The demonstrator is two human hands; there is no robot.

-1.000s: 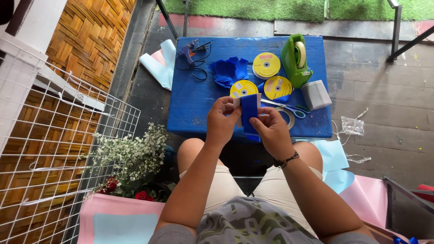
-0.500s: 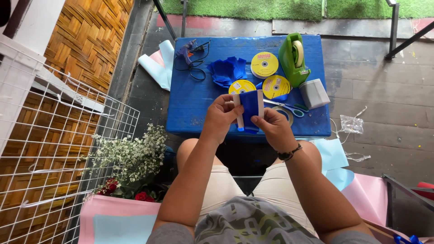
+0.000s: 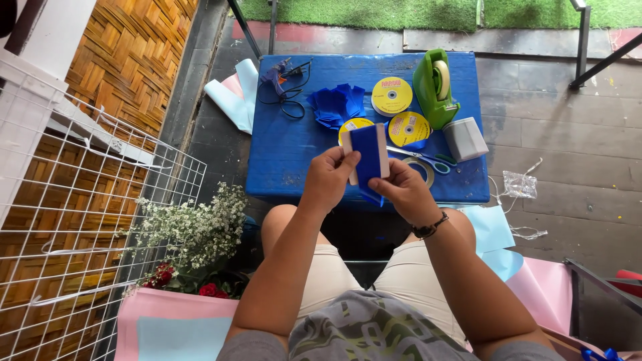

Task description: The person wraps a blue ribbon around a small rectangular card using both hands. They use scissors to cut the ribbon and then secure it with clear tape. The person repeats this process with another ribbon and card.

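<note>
Both hands up over the near edge of the blue bench [image 3: 287, 160], holding one thing between them: a pale card [image 3: 382, 148] wrapped with blue ribbon [image 3: 367, 155]. Left hand [image 3: 328, 179] grips the card's left edge, fingers curled over it, thumb on the near side. Right hand [image 3: 404, 189] pinches the lower right part, where a blue ribbon tail hangs below (a dark wristband [image 3: 429, 228] sits on that wrist). Card is upright, slightly tilted, held just above the bench and not touching it.

On the bench behind the card: three yellow ribbon spools, one [image 3: 392, 95] far centre, one [image 3: 408, 128] right of the card, one [image 3: 352, 124] partly hidden by the card. A pile of blue ribbon pieces [image 3: 334, 104] lies left of the far spool. Green tape dispenser [image 3: 435, 85] at the far right, grey box [image 3: 465, 138] just beside it on the near side. Scissors [image 3: 431, 161] with teal handles lie right of the hands, over a clear tape roll [image 3: 420, 169]. Blue glue gun [image 3: 275, 75] with a black cord at the far left corner.

Floor left: white wire grid [image 3: 80, 220], white small flowers [image 3: 194, 227], red roses [image 3: 207, 289], pink and light blue paper sheets [image 3: 170, 327].
</note>
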